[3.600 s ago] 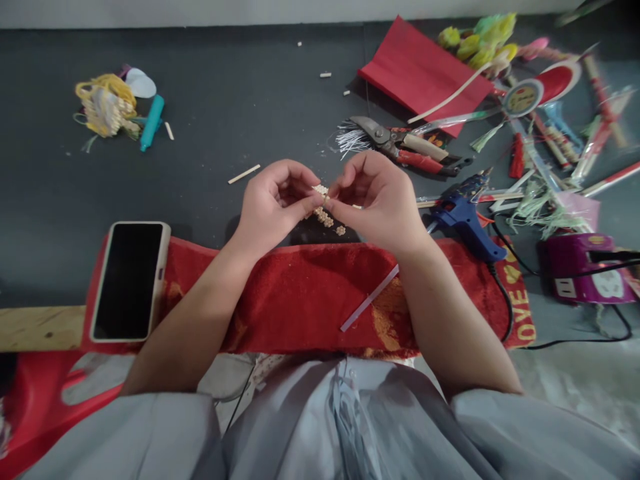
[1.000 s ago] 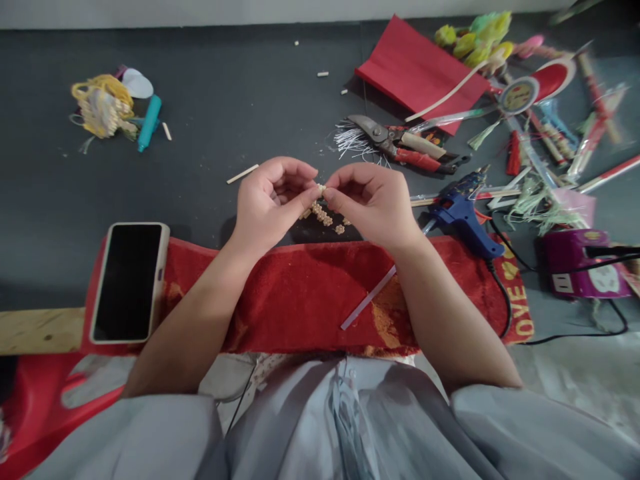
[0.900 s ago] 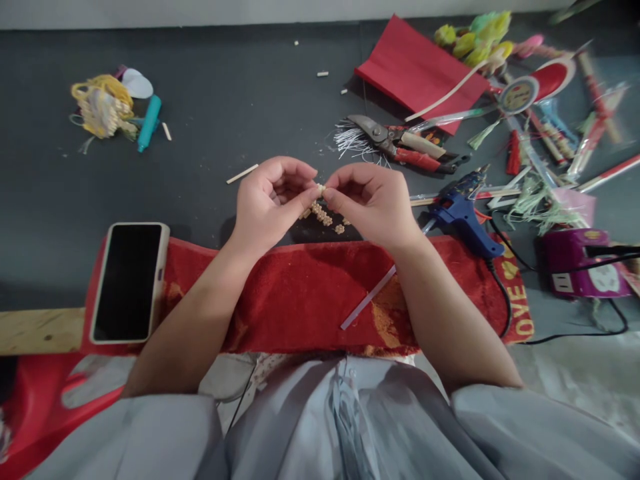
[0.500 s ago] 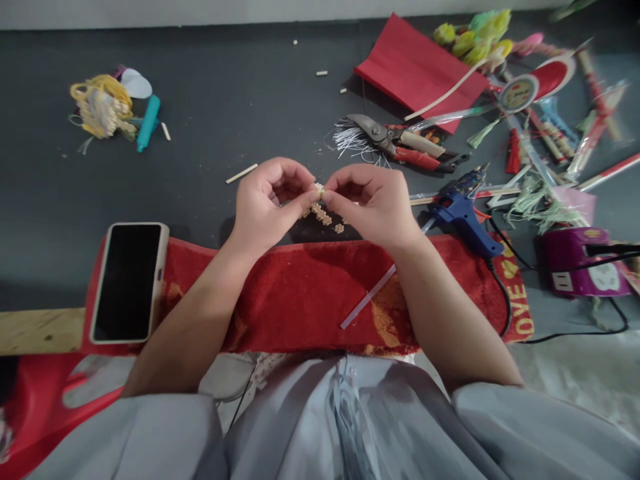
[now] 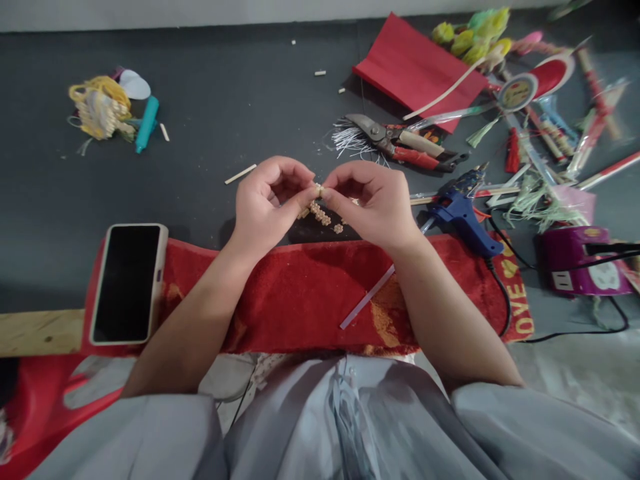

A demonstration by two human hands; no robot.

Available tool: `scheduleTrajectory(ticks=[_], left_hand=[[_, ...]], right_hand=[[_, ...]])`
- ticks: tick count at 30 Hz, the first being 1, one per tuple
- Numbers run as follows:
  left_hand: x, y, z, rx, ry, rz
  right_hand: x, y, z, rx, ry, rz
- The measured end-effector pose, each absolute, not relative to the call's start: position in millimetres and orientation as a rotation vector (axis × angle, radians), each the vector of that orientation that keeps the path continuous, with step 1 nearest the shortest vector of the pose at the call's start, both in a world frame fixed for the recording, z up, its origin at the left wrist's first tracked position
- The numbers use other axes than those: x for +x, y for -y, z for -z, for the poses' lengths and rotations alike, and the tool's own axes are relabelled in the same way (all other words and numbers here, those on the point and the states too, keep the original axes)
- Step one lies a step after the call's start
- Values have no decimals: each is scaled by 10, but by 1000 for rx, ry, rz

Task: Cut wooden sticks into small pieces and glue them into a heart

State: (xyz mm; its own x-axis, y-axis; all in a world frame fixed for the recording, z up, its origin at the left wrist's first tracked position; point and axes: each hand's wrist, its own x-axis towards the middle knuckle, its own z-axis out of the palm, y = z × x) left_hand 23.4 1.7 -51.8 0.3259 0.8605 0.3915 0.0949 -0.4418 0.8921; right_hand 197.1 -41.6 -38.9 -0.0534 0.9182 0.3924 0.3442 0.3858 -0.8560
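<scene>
Between the thumbs and fingertips of both hands is a small cream-coloured beaded piece (image 5: 319, 191), mostly covered by the fingers. My left hand (image 5: 273, 203) pinches it from the left, and my right hand (image 5: 373, 200) pinches it from the right. The fingertips of the two hands almost meet. Just below them, on the dark table, lie beige flower-shaped pieces (image 5: 320, 214) in a short row, with one separate small flower (image 5: 339, 229) close to my right thumb. Part of this group is hidden behind my hands.
A red towel (image 5: 300, 293) runs along the table's near edge, with a phone (image 5: 129, 283) on its left end. To the right lie pruning shears (image 5: 400, 141), a blue glue gun (image 5: 463, 213) with its cord, red paper (image 5: 415, 73) and a ribbon spool (image 5: 535, 83). Yellow cord (image 5: 103, 107) sits far left.
Both hands keep their pinch on the small beaded piece, with only a slight shift of the fingers. The rest of the table looks the same.
</scene>
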Motion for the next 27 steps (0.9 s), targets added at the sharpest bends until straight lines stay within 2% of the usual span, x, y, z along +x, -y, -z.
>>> scheduleTrajectory(ticks=[27], left_hand=[[144,-3,452,2408,-847,-1262]], right_hand=[[1982,398,447,-1146,1698,-566]])
